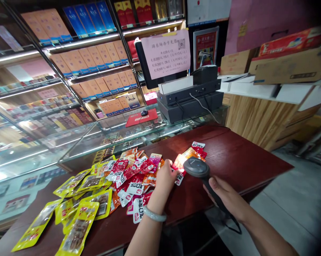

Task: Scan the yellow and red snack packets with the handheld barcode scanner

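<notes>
My right hand [224,193] is wrapped round the handle of a dark grey barcode scanner [196,167], its head over the table and its cord hanging below. Bright light from the scanner falls on a small red snack packet [179,162] pinched in my left hand [167,176]. A pale bangle [154,214] circles my left wrist. Just beyond the scanner lie an orange packet [191,153] and red-and-white ones [199,145]. To the left of my left hand spreads a pile of small red, white and orange packets [135,172], with larger yellow snack packs [80,224] beside it.
The dark red table [230,153] meets a glass display counter [91,142]. On the counter stand a cash register [189,103], a monitor with a pink paper sign [167,53] and a mouse on a red mat [141,117]. Cardboard boxes [288,69] sit at right; shelves [88,60] hold boxed goods.
</notes>
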Available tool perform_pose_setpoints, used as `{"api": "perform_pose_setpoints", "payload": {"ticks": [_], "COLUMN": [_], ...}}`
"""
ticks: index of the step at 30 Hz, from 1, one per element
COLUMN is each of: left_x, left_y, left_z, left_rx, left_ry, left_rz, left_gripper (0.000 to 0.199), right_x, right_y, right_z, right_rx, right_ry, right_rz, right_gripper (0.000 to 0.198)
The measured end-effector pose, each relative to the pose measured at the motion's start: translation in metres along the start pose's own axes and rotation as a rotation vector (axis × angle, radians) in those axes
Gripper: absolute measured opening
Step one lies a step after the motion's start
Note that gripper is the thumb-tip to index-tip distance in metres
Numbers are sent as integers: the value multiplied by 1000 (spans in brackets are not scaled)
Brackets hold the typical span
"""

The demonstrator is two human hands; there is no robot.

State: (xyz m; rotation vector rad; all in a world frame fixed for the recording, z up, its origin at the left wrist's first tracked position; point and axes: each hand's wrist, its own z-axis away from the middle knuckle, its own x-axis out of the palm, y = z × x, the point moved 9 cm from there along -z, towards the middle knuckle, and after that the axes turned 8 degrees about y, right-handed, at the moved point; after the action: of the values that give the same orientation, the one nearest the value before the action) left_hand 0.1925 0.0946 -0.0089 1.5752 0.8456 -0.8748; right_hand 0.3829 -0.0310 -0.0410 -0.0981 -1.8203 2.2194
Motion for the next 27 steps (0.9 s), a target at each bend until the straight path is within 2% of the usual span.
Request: {"api": "perform_pose_setpoints", "payload": {"ticks": [3,6,10,13,15,18,20,22,24,27], "left_x": [-2,0,15,27,17,-23,-47,-56,-52,-46], "left_y": [-4,-3,16,37,39,10,-19,-43,-61,-71], "left_z": [-4,-11,-29,-46,-55,-63,-64,-66,-66,-67], "left_rx": [-7,-19,-22,70,143,111,15,-47,-70,-67], "left_ry": [23,34,33,-30,-6,189,235,154,42,23], "left_rz": [35,83,210,415,384,-49,-324,-459,-484,-467], "left_gripper": [33,35,32,26,29,35,41,48,52,58], "right_x": [1,0,0,3,4,4,5,8,10,11], "right_y": [0,-6,-7,-7,-8,-10,-10,-9,-7,-7], "right_z": [1,1,-3,-6,-8,-7,-6,-6,-7,-9], "right_rx": [68,80,91,79,70,67,73,85,97,95], "right_ry": [-15,-9,7,7,18,48,42,16,-4,-13], "right_rz": [-45,-61,-70,-77,-80,-84,-80,-65,-48,-28], "right_gripper": [61,65,65,63,62,61,61,61,63,65]}}
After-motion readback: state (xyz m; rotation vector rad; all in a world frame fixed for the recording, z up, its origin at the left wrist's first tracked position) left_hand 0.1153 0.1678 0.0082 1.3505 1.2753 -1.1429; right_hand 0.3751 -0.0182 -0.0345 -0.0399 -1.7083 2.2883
